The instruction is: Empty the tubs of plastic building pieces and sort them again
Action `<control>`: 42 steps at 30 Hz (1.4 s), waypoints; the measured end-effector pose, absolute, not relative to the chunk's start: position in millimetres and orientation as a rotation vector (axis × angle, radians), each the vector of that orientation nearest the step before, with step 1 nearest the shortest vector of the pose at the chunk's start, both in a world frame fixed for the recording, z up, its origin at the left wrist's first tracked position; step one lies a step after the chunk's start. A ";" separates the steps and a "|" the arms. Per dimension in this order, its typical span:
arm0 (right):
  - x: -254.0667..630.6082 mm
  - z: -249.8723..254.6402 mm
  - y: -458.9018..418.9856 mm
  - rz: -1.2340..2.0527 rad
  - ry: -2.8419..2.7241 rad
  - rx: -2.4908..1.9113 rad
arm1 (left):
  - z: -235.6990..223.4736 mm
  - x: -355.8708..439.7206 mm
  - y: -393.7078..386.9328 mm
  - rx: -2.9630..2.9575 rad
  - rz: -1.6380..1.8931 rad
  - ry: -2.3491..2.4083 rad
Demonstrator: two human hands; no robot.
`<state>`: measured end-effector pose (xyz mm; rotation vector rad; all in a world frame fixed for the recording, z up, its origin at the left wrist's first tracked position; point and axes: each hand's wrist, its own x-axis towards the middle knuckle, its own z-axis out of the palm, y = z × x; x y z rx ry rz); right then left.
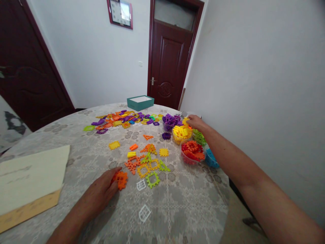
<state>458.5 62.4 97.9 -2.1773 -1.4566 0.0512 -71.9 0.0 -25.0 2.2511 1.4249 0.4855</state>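
My left hand (110,183) is closed on an orange square building block piece (122,180) with notched edges, low over the table's near left. To its right lies a group of loose orange, yellow and green notched pieces, among them a green square frame (152,180) and a yellow frame (143,171). Two white window-shaped lattices (141,185) rest nearby. My right hand (195,121) reaches to the far right and pinches a yellow notched piece (186,122) above the bowls. Its fingertips are partly hidden. Under it stands a clear bowl of yellow pieces (182,133).
Beside it are bowls of red pieces (193,151), purple pieces (170,120), green pieces (199,137) and blue pieces (212,158). A mixed pile (124,118) spreads across the far table, before a teal box (140,103). Cardboard sheets (30,176) lie at left.
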 end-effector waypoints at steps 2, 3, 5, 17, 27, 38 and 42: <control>457.4 98.3 64.1 0.126 -1.410 -2.179 | -24.0 -71.2 -0.4 2.258 0.468 1.419; 456.5 98.3 65.1 0.163 -1.389 -2.181 | -23.7 -71.3 -0.6 2.263 0.464 1.412; 454.1 98.0 67.1 0.225 -1.364 -2.184 | -23.9 -72.0 -0.8 2.270 0.467 1.396; 447.5 100.2 66.2 0.156 -1.447 -2.287 | -23.5 -70.6 -3.1 2.252 0.451 1.407; 321.0 101.8 -20.0 -0.050 -2.039 -1.853 | -15.6 -64.6 -9.0 2.296 0.525 1.430; 253.1 16.5 -22.6 0.176 -2.141 -2.464 | -12.3 -61.7 -11.3 2.288 0.644 1.430; 261.1 18.4 -22.0 0.145 -2.131 -2.477 | -5.8 -61.5 -13.3 2.247 0.742 1.430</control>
